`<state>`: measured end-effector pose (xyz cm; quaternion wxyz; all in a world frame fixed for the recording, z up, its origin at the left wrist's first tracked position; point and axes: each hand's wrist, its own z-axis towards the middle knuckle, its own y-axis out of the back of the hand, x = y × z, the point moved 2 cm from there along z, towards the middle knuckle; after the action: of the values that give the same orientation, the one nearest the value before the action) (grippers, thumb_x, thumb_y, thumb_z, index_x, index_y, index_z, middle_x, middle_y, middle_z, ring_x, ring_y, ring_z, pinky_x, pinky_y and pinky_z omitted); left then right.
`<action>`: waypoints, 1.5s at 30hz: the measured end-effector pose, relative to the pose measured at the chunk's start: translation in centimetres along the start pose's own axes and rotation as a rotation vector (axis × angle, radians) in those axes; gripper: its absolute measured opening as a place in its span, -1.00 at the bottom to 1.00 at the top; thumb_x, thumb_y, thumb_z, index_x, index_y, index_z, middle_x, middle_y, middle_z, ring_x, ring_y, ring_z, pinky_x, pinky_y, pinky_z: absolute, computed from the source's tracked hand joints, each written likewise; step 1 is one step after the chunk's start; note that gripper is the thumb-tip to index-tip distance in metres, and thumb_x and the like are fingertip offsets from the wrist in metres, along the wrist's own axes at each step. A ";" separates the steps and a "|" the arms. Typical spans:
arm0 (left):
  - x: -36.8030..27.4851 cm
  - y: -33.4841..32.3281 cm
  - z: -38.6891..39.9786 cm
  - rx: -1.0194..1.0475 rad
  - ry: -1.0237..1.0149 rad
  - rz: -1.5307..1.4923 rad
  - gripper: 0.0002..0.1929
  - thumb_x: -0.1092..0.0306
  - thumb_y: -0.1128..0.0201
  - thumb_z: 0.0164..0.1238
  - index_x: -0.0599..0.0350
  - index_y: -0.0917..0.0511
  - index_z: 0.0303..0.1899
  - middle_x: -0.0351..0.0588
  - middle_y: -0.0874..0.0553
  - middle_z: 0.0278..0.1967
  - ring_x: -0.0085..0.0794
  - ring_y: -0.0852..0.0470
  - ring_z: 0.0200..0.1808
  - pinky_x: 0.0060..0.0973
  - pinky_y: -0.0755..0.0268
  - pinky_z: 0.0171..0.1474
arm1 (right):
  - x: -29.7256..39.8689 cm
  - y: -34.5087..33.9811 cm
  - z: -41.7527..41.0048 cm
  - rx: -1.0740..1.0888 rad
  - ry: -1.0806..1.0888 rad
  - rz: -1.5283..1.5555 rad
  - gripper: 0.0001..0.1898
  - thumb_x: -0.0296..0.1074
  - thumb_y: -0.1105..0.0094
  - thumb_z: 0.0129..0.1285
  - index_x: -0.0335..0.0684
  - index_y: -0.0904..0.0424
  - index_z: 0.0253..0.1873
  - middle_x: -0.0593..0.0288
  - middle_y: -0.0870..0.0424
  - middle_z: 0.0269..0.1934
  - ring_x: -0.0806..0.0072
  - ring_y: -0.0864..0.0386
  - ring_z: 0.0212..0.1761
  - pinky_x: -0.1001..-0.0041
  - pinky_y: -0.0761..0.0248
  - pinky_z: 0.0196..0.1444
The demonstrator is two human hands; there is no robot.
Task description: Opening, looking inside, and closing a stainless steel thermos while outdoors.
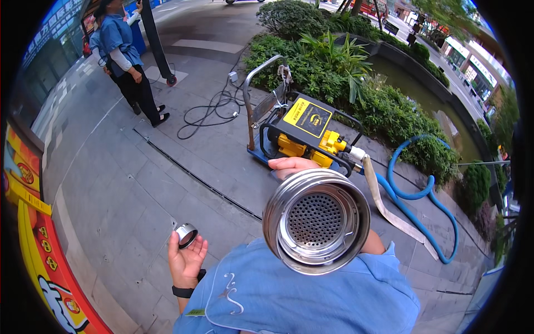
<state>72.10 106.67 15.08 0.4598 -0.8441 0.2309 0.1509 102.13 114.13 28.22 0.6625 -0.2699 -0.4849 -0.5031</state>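
Observation:
A steel vacuum flask point(317, 221) is raised close to the camera with its mouth towards me. Inside its neck sits a perforated metal strainer point(316, 219). My right hand point(292, 166) is wrapped around the flask's far side; only some fingers show past the rim. Lower and to the left, my left hand point(190, 256) is turned palm up, with a black band point(182, 292) at the wrist. It holds a round silver lid point(186, 234) with a dark inner edge between thumb and fingers, apart from the flask.
Ahead stands a yellow pump point(304, 144) in a black frame on a blue trolley, with a blue hose point(448, 225) and a pale flat hose point(386, 213). A black cable point(208, 112) lies on the paving. Two people point(125, 54) stand at upper left; shrubs point(308, 62) border a pond.

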 end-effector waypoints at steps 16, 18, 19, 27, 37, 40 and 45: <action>-0.1 0.1 0.4 -0.081 0.005 -0.043 -0.58 0.02 -0.32 0.16 0.18 -0.49 -0.16 0.00 -0.60 -0.27 -0.27 -0.60 -0.21 -0.20 -0.47 -0.02 | 0.6 -2.7 -1.3 -0.105 -0.200 -0.023 -0.15 -0.46 -0.46 -0.29 -0.38 -0.26 0.24 0.05 -0.46 0.11 0.32 -0.43 0.17 0.41 -0.26 0.24; -0.1 0.1 0.6 -0.080 0.006 -0.047 -0.58 0.02 -0.32 0.16 0.18 -0.49 -0.16 0.00 -0.60 -0.27 -0.27 -0.60 -0.21 -0.20 -0.47 -0.02 | 0.4 -2.8 -1.3 -0.099 -0.197 -0.078 -0.15 -0.46 -0.46 -0.29 -0.38 -0.26 0.24 0.05 -0.47 0.11 0.31 -0.43 0.17 0.41 -0.27 0.24; -0.1 0.2 0.6 -0.082 0.009 -0.046 -0.58 0.02 -0.32 0.16 0.18 -0.48 -0.16 0.00 -0.60 -0.27 -0.27 -0.60 -0.21 -0.20 -0.47 -0.02 | 0.2 -2.8 -1.4 -0.096 -0.198 -0.129 -0.15 -0.45 -0.46 -0.29 -0.38 -0.26 0.24 0.05 -0.47 0.10 0.31 -0.44 0.16 0.41 -0.27 0.23; 0.0 0.5 1.1 -0.075 0.014 -0.046 -0.54 -0.04 -0.25 0.20 0.21 -0.49 -0.12 0.02 -0.61 -0.25 -0.23 -0.61 -0.21 -0.19 -0.45 -0.02 | 0.1 -3.3 -1.6 -0.126 -0.221 -0.055 -0.17 -0.41 -0.48 -0.23 -0.37 -0.26 0.23 0.05 -0.46 0.11 0.33 -0.43 0.16 0.42 -0.28 0.23; 0.2 1.1 1.2 -0.072 0.008 -0.056 -0.52 -0.05 -0.24 0.21 0.25 -0.48 -0.14 0.04 -0.61 -0.26 -0.24 -0.61 -0.22 -0.19 -0.45 -0.01 | 0.2 -3.3 -1.6 -0.112 -0.185 -0.158 -0.18 -0.44 -0.48 -0.24 -0.38 -0.27 0.23 0.06 -0.47 0.10 0.33 -0.44 0.15 0.43 -0.27 0.23; 0.2 1.3 1.2 -0.064 0.006 -0.066 -0.52 -0.05 -0.24 0.21 0.25 -0.48 -0.13 0.04 -0.61 -0.26 -0.24 -0.61 -0.22 -0.19 -0.46 -0.01 | 0.2 -3.2 -1.6 -0.135 -0.135 -0.140 -0.17 -0.44 -0.49 -0.26 -0.36 -0.28 0.22 0.07 -0.48 0.09 0.35 -0.44 0.15 0.43 -0.27 0.23; 0.2 1.2 1.0 -0.057 0.014 -0.093 -0.57 0.03 -0.34 0.14 0.19 -0.49 -0.16 0.02 -0.59 -0.25 -0.25 -0.58 -0.21 -0.19 -0.46 -0.02 | 0.1 -2.4 -0.8 -0.101 -0.059 -0.184 -0.18 -0.39 -0.52 -0.24 -0.34 -0.29 0.21 0.08 -0.50 0.06 0.33 -0.48 0.10 0.43 -0.31 0.18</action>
<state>71.57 106.87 13.62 0.4405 -0.8677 0.1902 0.1300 100.18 112.59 27.72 0.5845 -0.2719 -0.5009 -0.5775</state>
